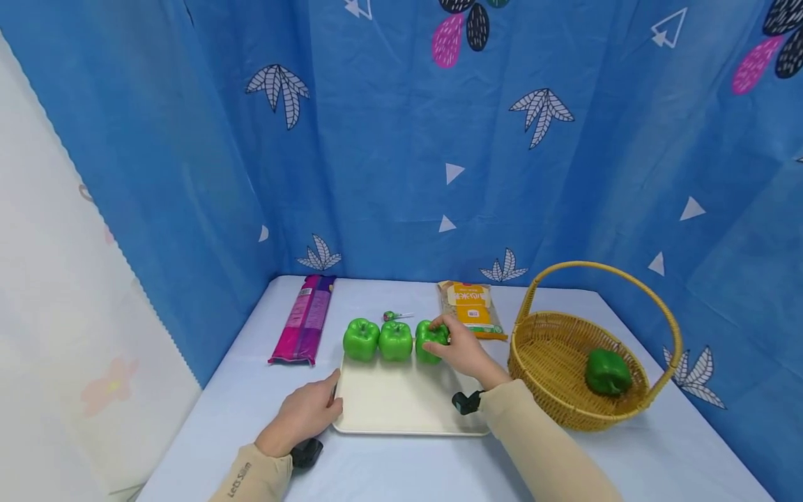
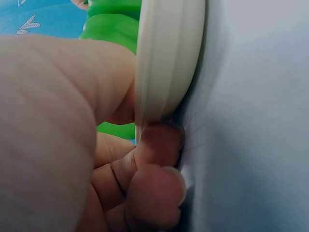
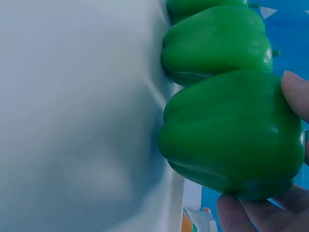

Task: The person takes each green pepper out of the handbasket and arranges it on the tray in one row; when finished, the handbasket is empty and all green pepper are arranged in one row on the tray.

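A cream rectangular tray (image 1: 410, 404) lies on the table, with three green bell peppers in a row along its far side. My left hand (image 1: 307, 411) grips the tray's left edge; in the left wrist view the thumb presses over the rim (image 2: 169, 58) and the fingertips curl beneath it. With thumb and fingers, my right hand (image 1: 467, 352) holds the rightmost bell pepper (image 3: 231, 130) by its top and sides. Beside that one stand the middle pepper (image 1: 395, 341) and the left pepper (image 1: 360, 340).
To the right is a wicker basket (image 1: 546, 394) with a tall handle and a darker green pepper (image 1: 607, 371) inside. Behind the tray lie a lollipop (image 1: 392, 316) and an orange grain bag (image 1: 473, 307). A pink-purple packet (image 1: 304, 321) lies at the left. Blue curtains enclose the table.
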The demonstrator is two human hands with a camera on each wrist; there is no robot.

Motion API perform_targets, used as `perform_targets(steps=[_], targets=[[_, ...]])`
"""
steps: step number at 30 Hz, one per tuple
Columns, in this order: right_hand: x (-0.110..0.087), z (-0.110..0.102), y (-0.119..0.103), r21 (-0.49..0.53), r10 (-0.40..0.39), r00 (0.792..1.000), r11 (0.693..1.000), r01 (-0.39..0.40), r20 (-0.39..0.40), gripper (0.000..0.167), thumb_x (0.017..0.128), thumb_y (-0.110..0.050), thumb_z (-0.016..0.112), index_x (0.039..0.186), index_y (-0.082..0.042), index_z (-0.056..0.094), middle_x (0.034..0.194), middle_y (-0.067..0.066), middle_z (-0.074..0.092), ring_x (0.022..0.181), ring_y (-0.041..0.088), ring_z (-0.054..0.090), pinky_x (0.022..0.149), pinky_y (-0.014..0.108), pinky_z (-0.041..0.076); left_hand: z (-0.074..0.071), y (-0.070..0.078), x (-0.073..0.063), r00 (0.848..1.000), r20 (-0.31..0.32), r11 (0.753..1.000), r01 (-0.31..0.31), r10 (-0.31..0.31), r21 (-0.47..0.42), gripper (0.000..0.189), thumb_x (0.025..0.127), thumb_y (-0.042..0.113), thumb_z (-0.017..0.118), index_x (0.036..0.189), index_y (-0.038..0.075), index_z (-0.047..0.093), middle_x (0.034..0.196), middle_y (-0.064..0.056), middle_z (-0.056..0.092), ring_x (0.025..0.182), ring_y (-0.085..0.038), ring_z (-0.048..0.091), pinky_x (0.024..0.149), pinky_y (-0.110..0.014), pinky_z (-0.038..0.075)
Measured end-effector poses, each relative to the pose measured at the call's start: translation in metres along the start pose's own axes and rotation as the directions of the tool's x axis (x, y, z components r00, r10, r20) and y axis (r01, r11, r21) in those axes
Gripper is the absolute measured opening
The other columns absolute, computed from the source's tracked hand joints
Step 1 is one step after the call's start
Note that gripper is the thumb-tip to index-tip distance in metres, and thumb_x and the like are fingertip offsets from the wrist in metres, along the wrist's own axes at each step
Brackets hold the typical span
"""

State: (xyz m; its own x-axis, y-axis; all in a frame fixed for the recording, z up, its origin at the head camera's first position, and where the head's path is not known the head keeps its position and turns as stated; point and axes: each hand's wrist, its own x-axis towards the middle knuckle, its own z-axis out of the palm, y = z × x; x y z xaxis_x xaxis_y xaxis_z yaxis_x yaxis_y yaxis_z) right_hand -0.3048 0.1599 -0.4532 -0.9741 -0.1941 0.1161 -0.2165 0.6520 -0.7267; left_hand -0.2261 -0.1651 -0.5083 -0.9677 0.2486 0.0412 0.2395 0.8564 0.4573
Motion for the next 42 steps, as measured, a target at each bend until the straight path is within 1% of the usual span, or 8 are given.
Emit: perform_targets(steps=[9, 15, 19, 30, 33, 38, 40, 42], targets=[[0.004, 0.006, 0.002, -0.034, 0.011, 1.000, 0.999, -0.011, -0.003, 0.034, 0.092, -0.029, 0.079, 0.119, -0.021, 0.061, 0.132, 0.008, 0.060, 0.110, 0.026, 0.057, 0.096, 0.050, 0.049, -0.001, -0.001, 0.003, 1.000, -0.005, 1.000, -0.003, 0.003, 0.013, 0.065, 0.094, 0.023, 0.061, 0.152, -0.002, 0.047, 0.060, 0.007, 0.047, 0.051, -0.010, 0.038, 0.049, -0.029, 0.027], [0.003, 0.007, 0.001, -0.011, -0.007, 1.000, 1.000, 0.008, 0.016, 0.038, 0.093, -0.028, 0.078, 0.124, -0.018, 0.058, 0.131, 0.008, 0.060, 0.107, 0.025, 0.058, 0.091, 0.047, 0.050, 0.000, -0.002, 0.003, 1.000, -0.007, 1.000, 0.003, -0.003, 0.017, 0.066, 0.094, 0.023, 0.061, 0.153, -0.002, 0.046, 0.060, 0.007, 0.046, 0.052, -0.010, 0.038, 0.049, -0.029, 0.027], [0.004, 0.008, 0.001, -0.007, 0.001, 1.000, 1.000, 0.000, 0.023, 0.040, 0.093, -0.030, 0.077, 0.125, -0.018, 0.055, 0.130, 0.008, 0.060, 0.105, 0.024, 0.058, 0.089, 0.046, 0.051, 0.000, -0.002, 0.002, 1.000, -0.007, 1.000, 0.000, 0.000, 0.015, 0.065, 0.094, 0.023, 0.061, 0.153, -0.002, 0.046, 0.060, 0.007, 0.046, 0.052, -0.010, 0.038, 0.049, -0.029, 0.027], [0.001, 0.007, -0.002, -0.001, 0.021, 0.999, 1.000, -0.021, 0.036, 0.049, 0.094, -0.031, 0.076, 0.132, -0.017, 0.049, 0.137, 0.013, 0.057, 0.114, 0.026, 0.059, 0.098, 0.051, 0.050, 0.000, -0.001, 0.002, 1.000, -0.014, 1.000, 0.004, -0.004, 0.011, 0.065, 0.094, 0.023, 0.061, 0.152, -0.002, 0.047, 0.059, 0.007, 0.045, 0.052, -0.010, 0.037, 0.049, -0.030, 0.027], [-0.001, 0.006, 0.000, -0.002, 0.013, 1.000, 1.000, -0.013, 0.027, 0.058, 0.093, -0.032, 0.077, 0.139, -0.017, 0.045, 0.144, 0.016, 0.053, 0.118, 0.030, 0.059, 0.100, 0.053, 0.049, 0.000, -0.001, 0.001, 1.000, -0.014, 1.000, 0.006, -0.006, 0.009, 0.065, 0.094, 0.023, 0.061, 0.152, -0.002, 0.046, 0.059, 0.007, 0.045, 0.052, -0.010, 0.037, 0.049, -0.030, 0.027], [-0.010, -0.008, 0.001, -0.006, -0.021, 1.000, 1.000, 0.021, 0.018, 0.078, 0.093, -0.036, 0.076, 0.155, -0.018, 0.033, 0.159, 0.019, 0.041, 0.135, 0.041, 0.051, 0.106, 0.060, 0.045, 0.000, -0.001, -0.001, 1.000, -0.013, 1.000, 0.003, -0.002, 0.006, 0.065, 0.094, 0.023, 0.061, 0.152, -0.002, 0.046, 0.059, 0.007, 0.046, 0.051, -0.010, 0.038, 0.048, -0.029, 0.027], [-0.015, -0.021, 0.000, 0.003, -0.041, 0.999, 0.999, 0.041, 0.013, 0.078, 0.094, -0.036, 0.075, 0.157, -0.016, 0.033, 0.159, 0.019, 0.040, 0.141, 0.042, 0.046, 0.106, 0.060, 0.044, 0.001, 0.000, -0.002, 1.000, -0.015, 1.000, -0.002, 0.003, 0.003, 0.065, 0.094, 0.022, 0.061, 0.152, -0.003, 0.047, 0.059, 0.007, 0.046, 0.051, -0.010, 0.038, 0.048, -0.029, 0.027], [-0.020, -0.038, -0.001, 0.000, -0.065, 0.998, 0.998, 0.065, -0.020, 0.071, 0.096, -0.035, 0.073, 0.155, -0.016, 0.039, 0.157, 0.018, 0.044, 0.142, 0.041, 0.046, 0.105, 0.057, 0.047, 0.001, -0.001, -0.002, 1.000, -0.020, 1.000, -0.007, 0.007, 0.001, 0.065, 0.094, 0.022, 0.062, 0.152, -0.003, 0.047, 0.059, 0.007, 0.046, 0.051, -0.010, 0.038, 0.048, -0.029, 0.027]])
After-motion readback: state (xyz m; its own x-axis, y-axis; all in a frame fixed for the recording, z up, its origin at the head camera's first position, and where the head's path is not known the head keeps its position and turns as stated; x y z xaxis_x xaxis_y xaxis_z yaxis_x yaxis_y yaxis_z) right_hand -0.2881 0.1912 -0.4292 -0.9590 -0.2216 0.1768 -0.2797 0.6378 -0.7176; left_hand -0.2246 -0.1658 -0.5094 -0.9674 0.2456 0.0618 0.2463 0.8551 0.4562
